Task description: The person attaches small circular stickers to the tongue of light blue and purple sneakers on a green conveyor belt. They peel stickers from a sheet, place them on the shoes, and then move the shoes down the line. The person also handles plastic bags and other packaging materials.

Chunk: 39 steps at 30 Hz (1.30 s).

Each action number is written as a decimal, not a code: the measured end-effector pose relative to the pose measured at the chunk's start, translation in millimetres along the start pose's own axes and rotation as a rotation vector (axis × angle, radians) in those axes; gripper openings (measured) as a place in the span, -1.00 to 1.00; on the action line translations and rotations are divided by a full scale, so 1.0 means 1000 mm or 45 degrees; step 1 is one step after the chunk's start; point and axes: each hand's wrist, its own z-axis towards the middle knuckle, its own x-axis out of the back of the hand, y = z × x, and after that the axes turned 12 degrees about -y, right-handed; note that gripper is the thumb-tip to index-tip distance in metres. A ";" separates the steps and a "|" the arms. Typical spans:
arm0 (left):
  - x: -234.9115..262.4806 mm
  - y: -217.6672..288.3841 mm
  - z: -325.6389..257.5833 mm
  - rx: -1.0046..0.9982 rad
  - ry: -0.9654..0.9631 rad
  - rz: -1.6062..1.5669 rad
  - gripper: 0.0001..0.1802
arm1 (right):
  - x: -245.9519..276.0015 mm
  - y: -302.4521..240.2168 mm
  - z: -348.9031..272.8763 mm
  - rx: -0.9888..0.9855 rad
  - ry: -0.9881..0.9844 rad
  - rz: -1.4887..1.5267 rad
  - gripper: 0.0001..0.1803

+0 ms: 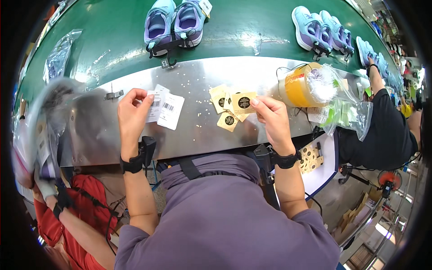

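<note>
Right hand [272, 119] pinches yellow square tag [243, 102] at its right edge, just above tag pile [227, 112] on steel bench [198, 130]. Left hand [132, 112], left of pile, grips white barcode label [155, 105]; second label [171, 111] probably lies loose beside it.

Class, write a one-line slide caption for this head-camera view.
At a steel bench, the left hand pinches white barcode tags while the right hand lifts a yellow square tag.
</note>
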 end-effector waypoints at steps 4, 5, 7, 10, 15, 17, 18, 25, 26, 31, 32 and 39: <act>-0.003 -0.010 0.007 0.073 -0.152 -0.199 -0.84 | 0.001 0.002 0.001 -0.074 -0.034 -0.018 -0.78; -0.003 -0.016 0.007 0.099 -0.146 -0.270 -0.83 | 0.000 0.001 0.001 -0.081 -0.039 -0.013 -0.78; -0.002 -0.017 0.005 0.165 -0.132 -0.205 -0.83 | -0.004 0.001 0.000 -0.059 -0.029 0.001 -0.78; 0.000 -0.012 0.001 0.192 -0.039 -0.172 -0.84 | -0.002 0.002 -0.001 -0.048 -0.015 0.005 -0.78; -0.005 0.035 -0.019 -0.169 -0.121 -0.703 -0.90 | -0.007 0.001 -0.003 0.061 0.012 0.085 -0.80; -0.033 0.044 -0.021 -0.347 -0.381 -0.947 -0.95 | -0.015 0.000 0.001 0.083 0.036 0.125 -0.81; -0.053 0.058 -0.023 -0.315 -0.417 -1.088 -0.94 | -0.020 -0.002 0.003 0.109 0.058 0.132 -0.81; -0.105 0.081 -0.012 -0.147 -0.382 -1.354 -0.85 | -0.030 0.006 0.006 0.197 0.019 0.254 -0.73; -0.106 0.085 -0.012 -0.147 -0.329 -1.355 -0.84 | -0.030 0.003 0.005 0.210 0.022 0.247 -0.71; -0.112 0.088 -0.015 -0.198 -0.161 -1.121 -0.82 | -0.028 -0.004 0.004 0.427 0.142 -0.258 -0.69; -0.113 0.088 -0.016 -0.197 -0.178 -1.091 -0.81 | -0.031 -0.007 0.004 0.491 0.200 -0.389 -0.74; -0.111 0.092 -0.020 -0.267 -0.225 -0.896 -0.83 | -0.035 -0.022 0.006 0.672 0.271 -1.151 -0.94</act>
